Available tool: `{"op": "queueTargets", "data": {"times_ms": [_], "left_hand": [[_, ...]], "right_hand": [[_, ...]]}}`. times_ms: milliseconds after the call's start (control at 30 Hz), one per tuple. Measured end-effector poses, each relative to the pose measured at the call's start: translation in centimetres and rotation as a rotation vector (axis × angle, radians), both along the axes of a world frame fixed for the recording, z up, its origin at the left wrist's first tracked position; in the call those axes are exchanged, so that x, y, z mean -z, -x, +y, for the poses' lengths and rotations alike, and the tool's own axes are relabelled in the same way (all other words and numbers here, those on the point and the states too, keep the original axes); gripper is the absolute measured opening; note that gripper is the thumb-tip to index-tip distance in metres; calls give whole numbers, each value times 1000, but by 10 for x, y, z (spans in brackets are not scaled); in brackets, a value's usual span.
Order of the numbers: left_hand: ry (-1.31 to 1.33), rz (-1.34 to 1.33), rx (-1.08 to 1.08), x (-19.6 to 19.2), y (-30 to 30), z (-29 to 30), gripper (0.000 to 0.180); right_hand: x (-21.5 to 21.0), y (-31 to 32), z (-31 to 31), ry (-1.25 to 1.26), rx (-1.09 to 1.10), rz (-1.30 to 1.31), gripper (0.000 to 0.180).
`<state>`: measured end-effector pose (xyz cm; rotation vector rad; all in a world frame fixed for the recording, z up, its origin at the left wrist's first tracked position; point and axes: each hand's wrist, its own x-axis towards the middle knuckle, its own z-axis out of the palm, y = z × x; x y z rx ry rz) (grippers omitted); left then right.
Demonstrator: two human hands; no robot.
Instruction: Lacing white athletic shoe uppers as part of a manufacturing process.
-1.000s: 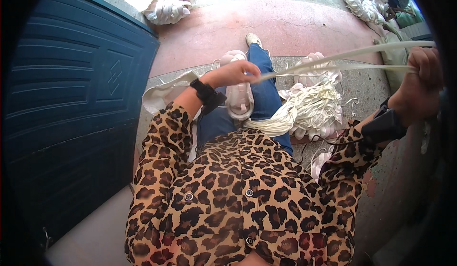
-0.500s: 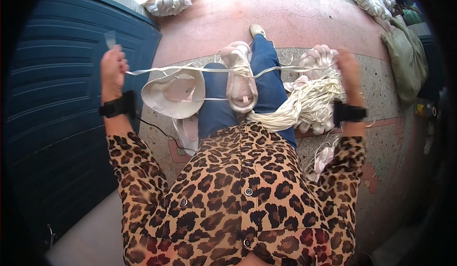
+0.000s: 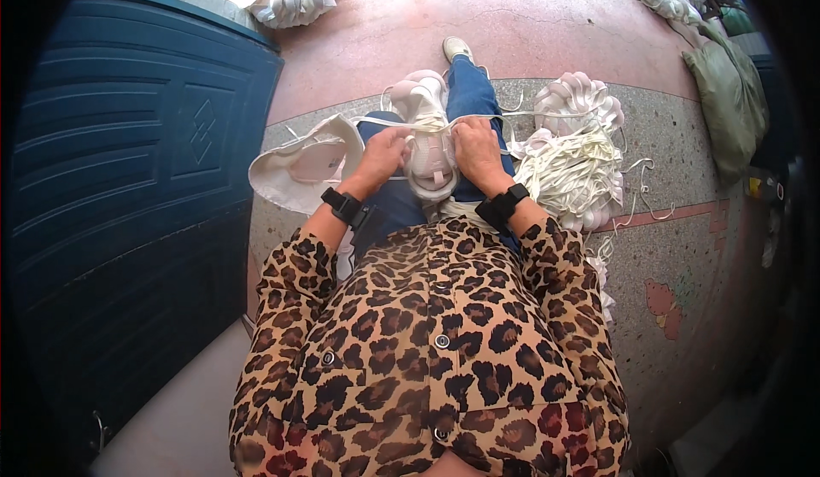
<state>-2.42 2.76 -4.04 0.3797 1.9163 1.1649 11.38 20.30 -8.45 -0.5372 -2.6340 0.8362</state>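
Note:
A white and pale pink shoe upper (image 3: 431, 148) rests between my thighs, toe end pointing away from me. A white shoelace (image 3: 386, 119) crosses its lacing area, and both ends run out to the sides. At the left edge of the upper is my left hand (image 3: 384, 159), its fingers bent and closed. My right hand (image 3: 478, 148) is closed against the right edge, just below the lace. What the fingertips of each hand pinch is too small to make out. Black bands circle both wrists.
Left of my leg sits a white cloth holder (image 3: 295, 165) with a pink piece inside. A bundle of loose laces (image 3: 568, 165) lies on a pile of shoe uppers (image 3: 581, 105) at the right. A blue door (image 3: 154, 135) stands left; a grey-green sack (image 3: 726, 105) is far right.
Both hands have come in from wide apart to the sides of the shoe upper. The lace that was stretched taut between them now hangs slack across it.

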Motion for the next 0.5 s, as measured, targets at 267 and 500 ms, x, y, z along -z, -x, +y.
{"op": "queueTargets", "data": {"times_ms": [267,500], "left_hand": [[212,406,188,-2,6,-8,29],[212,404,42,20,8,-10,29]], "right_hand": [[-11,15,-3,-485,-257,-109,6],[-21,13,5,-351,-109,-9,10]]}}
